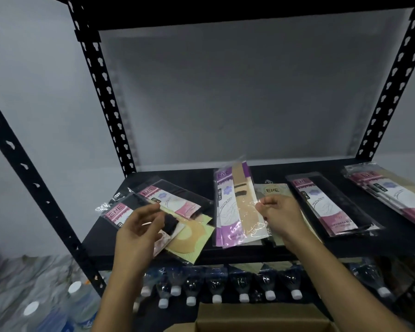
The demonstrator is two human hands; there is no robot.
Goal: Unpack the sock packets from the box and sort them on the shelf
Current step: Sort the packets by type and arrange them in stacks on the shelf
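Sock packets lie in groups on the black shelf point(244, 254). At the left is a loose pile of pink-labelled packets point(171, 200) with a beige and green packet point(192, 238) under them. My left hand point(138, 232) hovers over this pile with its fingers relaxed and holds nothing. In the middle lies a purple-labelled stack point(227, 209) topped by a clear packet with a beige sock point(243, 207). My right hand point(277, 212) pinches that packet's right plastic edge. A green packet point(273, 190) lies partly under this hand. The open cardboard box point(261, 318) is at the bottom edge.
A pink-labelled packet with black socks point(328, 207) and a further pink stack point(391, 192) lie at the right of the shelf. Capped water bottles point(217, 291) fill the shelf below. Black slotted uprights point(101, 75) frame the bay. More bottles point(77, 298) stand at lower left.
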